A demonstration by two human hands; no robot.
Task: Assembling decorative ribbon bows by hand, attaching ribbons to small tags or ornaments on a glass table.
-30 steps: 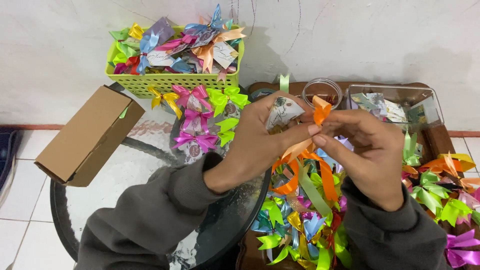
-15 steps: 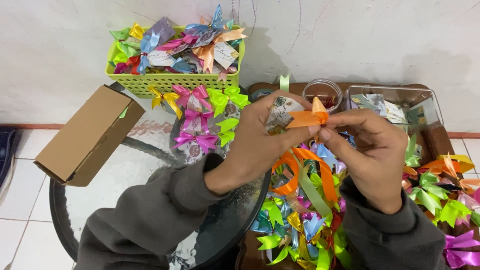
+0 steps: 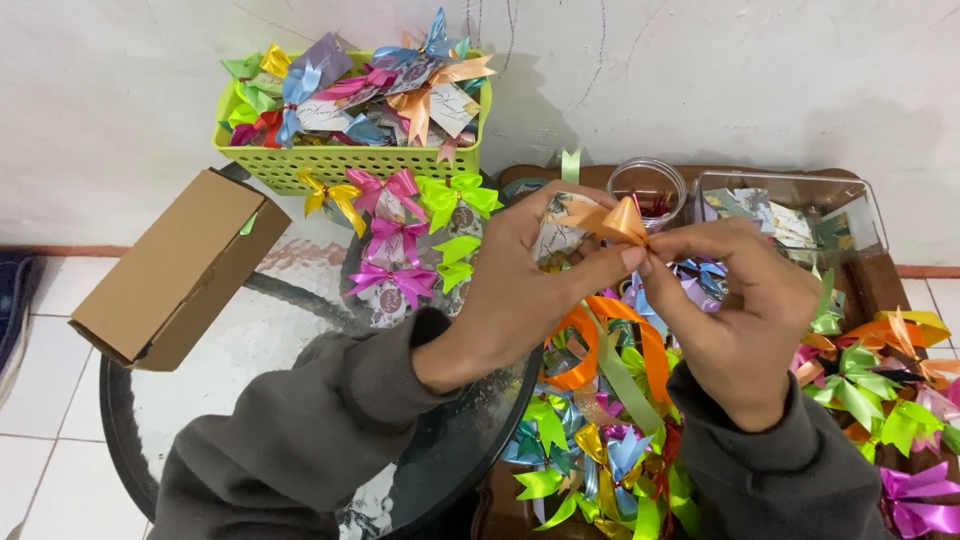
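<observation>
I pinch a small orange satin ribbon bow [image 3: 612, 222] between the fingers of my left hand [image 3: 525, 290] and right hand [image 3: 735, 310], both clamped on its knot so the loops keep their shape; its long axis runs left-right, raised above the round glass tabletop [image 3: 280, 330]. Loose ribbon bows lie beneath, a lime plastic basket [image 3: 340, 165] beyond.

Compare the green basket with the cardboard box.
The green basket is slotted plastic; the cardboard box is plain brown with solid walls. The basket stands upright against the wall, heaped with ribbon bows and tags; the box lies on its side, its open end facing the camera's lower left, contents not visible. Both sit on the round glass table, beyond the left hand.
</observation>
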